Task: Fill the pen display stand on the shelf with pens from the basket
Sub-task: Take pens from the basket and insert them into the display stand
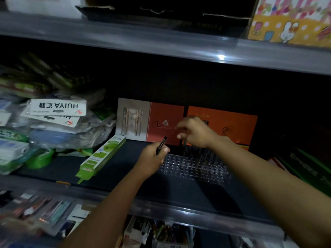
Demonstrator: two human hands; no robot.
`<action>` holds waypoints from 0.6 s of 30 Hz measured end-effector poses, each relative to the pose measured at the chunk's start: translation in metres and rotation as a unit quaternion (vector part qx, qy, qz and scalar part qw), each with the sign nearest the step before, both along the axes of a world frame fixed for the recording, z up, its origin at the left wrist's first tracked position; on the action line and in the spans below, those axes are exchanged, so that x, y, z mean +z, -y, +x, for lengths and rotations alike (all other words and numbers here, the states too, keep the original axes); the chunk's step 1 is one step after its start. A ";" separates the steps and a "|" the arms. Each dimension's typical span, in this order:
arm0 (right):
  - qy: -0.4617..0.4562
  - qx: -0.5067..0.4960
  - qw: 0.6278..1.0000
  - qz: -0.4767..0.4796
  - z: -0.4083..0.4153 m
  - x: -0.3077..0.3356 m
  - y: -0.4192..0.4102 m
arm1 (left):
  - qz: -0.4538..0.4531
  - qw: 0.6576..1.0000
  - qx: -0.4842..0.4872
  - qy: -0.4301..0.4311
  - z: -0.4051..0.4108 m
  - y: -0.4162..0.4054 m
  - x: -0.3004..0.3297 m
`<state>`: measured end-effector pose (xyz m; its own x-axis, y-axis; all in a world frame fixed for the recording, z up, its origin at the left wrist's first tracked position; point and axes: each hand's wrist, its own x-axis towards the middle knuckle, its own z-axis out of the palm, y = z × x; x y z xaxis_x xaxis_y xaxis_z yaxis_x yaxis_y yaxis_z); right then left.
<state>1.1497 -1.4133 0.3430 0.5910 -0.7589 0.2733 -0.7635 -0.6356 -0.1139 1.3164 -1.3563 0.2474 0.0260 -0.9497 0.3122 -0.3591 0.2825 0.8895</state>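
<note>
The clear acrylic pen display stand (179,168), with its grid of holes, sits on the dark shelf (125,169). Several dark pens (204,155) stand in its back right rows. My left hand (152,158) hovers at the stand's left edge, closed on a black pen (162,143) that points up and to the right. Above the back rows, my right hand (195,134) has its thumb against a thin upright pen (183,148) whose lower end is in the stand, and its index finger is stretched out to the left. The basket is out of view.
Orange and grey pen boxes (166,122) lean against the back wall behind the stand. A green pencil pack (102,156) lies to the left, next to green tape rolls (40,159) and a pile of bagged stationery (59,119). Dark green boxes (304,165) stand at the right. Another shelf hangs overhead.
</note>
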 end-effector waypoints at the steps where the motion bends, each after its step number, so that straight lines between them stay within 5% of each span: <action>1: 0.031 0.033 0.999 0.002 0.003 0.004 -0.006 | -0.001 1.000 0.001 0.000 0.000 0.000 0.000; 4: 0.086 0.105 0.989 0.055 0.013 0.016 -0.025 | -0.005 1.000 0.006 0.007 -0.001 -0.002 0.003; 8: 0.052 0.145 0.986 0.059 0.020 0.020 -0.034 | -0.009 1.000 0.012 0.017 -0.005 -0.007 0.010; 18: 0.159 0.129 0.978 0.049 0.013 0.044 -0.044 | -0.002 0.999 0.032 0.033 0.007 -0.015 0.013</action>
<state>1.1625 -1.3690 0.3872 0.6624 -0.6284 0.4079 -0.4956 -0.7759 -0.3904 1.3234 -1.3413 0.2603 0.0657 -0.9453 0.3195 -0.4349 0.2610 0.8618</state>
